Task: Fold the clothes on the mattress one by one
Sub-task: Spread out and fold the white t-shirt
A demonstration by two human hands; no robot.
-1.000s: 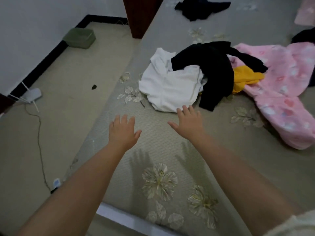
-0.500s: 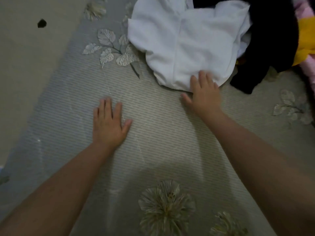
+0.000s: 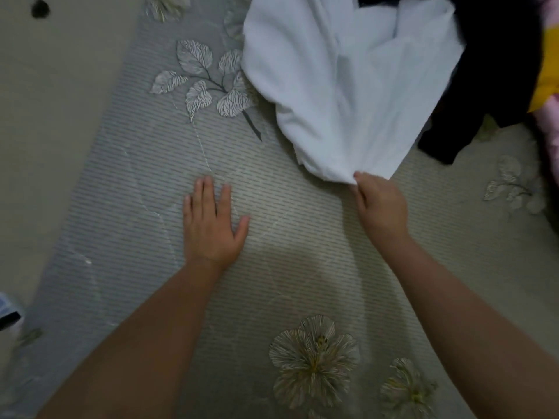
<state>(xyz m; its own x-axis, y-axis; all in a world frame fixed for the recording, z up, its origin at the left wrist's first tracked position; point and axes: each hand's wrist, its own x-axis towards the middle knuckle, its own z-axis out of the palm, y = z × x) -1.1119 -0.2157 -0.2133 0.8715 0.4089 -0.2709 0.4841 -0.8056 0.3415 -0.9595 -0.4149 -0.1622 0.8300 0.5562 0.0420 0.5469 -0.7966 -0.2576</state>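
Note:
A crumpled white garment (image 3: 341,86) lies on the grey flowered mattress (image 3: 290,267), at the top centre. My right hand (image 3: 379,204) pinches its near edge, and the cloth bunches into a taut point at my fingers. My left hand (image 3: 210,225) rests flat on the bare mattress, fingers spread, well left of the white garment. A black garment (image 3: 496,74) lies over the white one's right side. A yellow piece (image 3: 549,74) and a pink one (image 3: 549,140) show at the right edge, mostly cut off.
The mattress's left edge runs diagonally; beyond it is beige floor (image 3: 54,116) with a small dark speck (image 3: 40,8). A small white and dark object (image 3: 9,311) sits at the far left edge.
My right hand went from lying flat on the white garment's edge to pinching it and drawing it toward me. My left hand stays flat on the mattress.

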